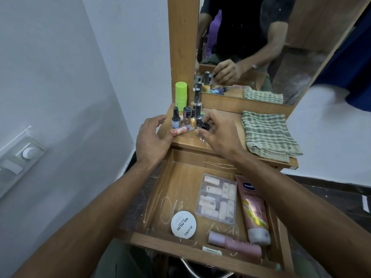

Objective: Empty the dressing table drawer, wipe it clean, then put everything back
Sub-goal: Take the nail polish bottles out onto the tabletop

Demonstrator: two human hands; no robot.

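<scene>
Below, wooden drawer (176, 189) gapes open, seemingly plastic-lined, holding cosmetics.

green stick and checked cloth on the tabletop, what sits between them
In the head view, a cluster of nail polish bottles stands between the green stick and the checked cloth, with the right hand gripping one bottle's cap.

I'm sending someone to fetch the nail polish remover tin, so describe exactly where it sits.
Look in the open drawer under the mirror. At its front left lies a round white tin, flat, alone beside the clear box; it is the only round thing there.
</scene>
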